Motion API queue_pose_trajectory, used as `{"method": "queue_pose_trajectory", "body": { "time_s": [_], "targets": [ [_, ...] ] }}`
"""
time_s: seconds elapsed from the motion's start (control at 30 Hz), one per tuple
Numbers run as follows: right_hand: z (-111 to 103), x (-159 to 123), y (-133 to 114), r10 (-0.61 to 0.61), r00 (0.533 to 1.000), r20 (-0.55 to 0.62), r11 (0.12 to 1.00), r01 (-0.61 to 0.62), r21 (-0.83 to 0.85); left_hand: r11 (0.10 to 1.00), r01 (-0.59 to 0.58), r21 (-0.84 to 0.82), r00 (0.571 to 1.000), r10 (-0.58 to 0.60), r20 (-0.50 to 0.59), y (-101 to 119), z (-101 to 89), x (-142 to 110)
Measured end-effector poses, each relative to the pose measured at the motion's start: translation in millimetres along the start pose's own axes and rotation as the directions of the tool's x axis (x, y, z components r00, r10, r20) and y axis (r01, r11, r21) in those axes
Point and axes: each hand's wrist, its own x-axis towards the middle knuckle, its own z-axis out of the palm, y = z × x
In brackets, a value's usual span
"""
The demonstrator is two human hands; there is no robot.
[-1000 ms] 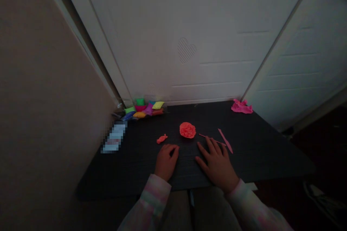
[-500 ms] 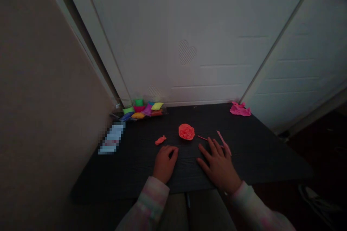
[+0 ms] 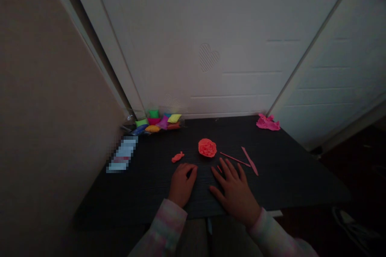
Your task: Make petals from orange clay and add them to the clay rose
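My left hand (image 3: 182, 184) rests on the dark table, its fingers curled and the thumb against them; nothing shows in it. Flat on the table lies my right hand (image 3: 237, 190), fingers spread. A small thin orange-pink strip (image 3: 219, 169) shows between its index and middle fingers. Ahead of both hands sits an orange ruffled, flower-like clay piece (image 3: 207, 148). A twisted lump of orange clay (image 3: 177, 157) is just beyond my left hand. Past my right fingertips lie a thin pink stick tool (image 3: 235, 159) and a pink flat-bladed modelling tool (image 3: 250, 161).
Packets of coloured clay (image 3: 158, 122) lie at the back left of the table (image 3: 144, 192). Before them is a blurred-out pale oblong (image 3: 123, 154). A crumpled pink piece (image 3: 268, 122) lies at the back right. A white panelled surface (image 3: 193, 28) rises behind the table.
My right hand has drawn back towards me and to the left, uncovering the stick tool and showing the thin strip between its fingers. My left hand stays in nearly the same place.
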Motion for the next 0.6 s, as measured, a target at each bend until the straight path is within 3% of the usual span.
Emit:
{"method": "queue_pose_trajectory", "body": {
  "time_s": [0.23,0.43,0.6],
  "targets": [
    [-0.4,-0.7,21.1,0.141,0.989,-0.047,0.983,-0.145,-0.111,1.000,0.001,-0.004,1.000,-0.001,-0.007,0.9,0.4,0.8],
    [0.0,-2.5,11.3,-0.024,1.000,-0.005,0.998,0.024,-0.059,1.000,-0.005,-0.004,1.000,0.005,-0.013,0.2,0.8,1.2],
    [-2.1,-0.8,21.2,0.130,0.991,-0.044,0.985,-0.134,-0.107,1.000,-0.010,-0.004,1.000,0.010,-0.013,-0.8,0.6,0.5]
  ]
}}
